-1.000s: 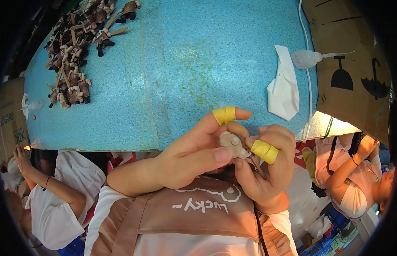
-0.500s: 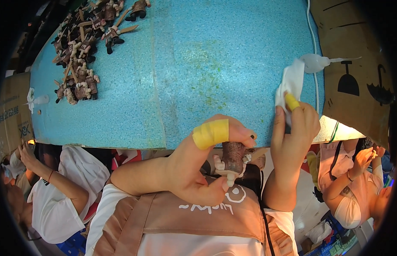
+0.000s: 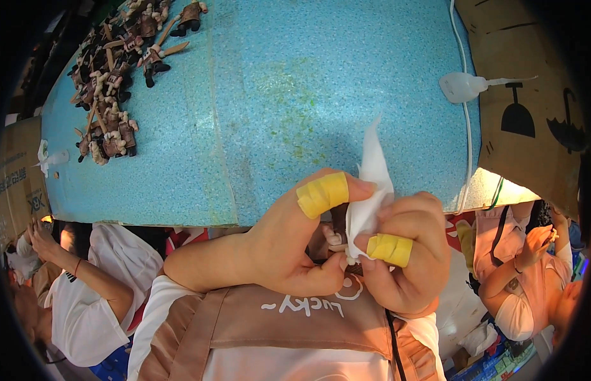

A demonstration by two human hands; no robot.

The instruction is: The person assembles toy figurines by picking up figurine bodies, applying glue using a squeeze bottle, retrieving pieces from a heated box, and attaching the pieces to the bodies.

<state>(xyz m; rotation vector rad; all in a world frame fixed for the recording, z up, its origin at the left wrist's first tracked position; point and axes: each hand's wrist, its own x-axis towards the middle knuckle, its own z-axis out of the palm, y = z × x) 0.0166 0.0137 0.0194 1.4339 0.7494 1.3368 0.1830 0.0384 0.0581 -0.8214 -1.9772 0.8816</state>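
So from my feed, the small brown-and-cream toy figure (image 3: 335, 236) sits low centre, pinched between both hands pressed together, left hand (image 3: 289, 244) gripping it, right hand (image 3: 406, 254) clamping the crumpled white tissue (image 3: 370, 190) against it, tissue's long axis pointing up-frame.

A blue speckled table (image 3: 276, 95) carries brown figurines (image 3: 114, 82), a squeeze bottle (image 3: 460, 87) and a white cord (image 3: 464, 127).

We've got bright, even light on the blue table (image 3: 257, 95), hands sharp, strong fisheye bending at the rim, dark vignette corners, glare at the table's right edge.
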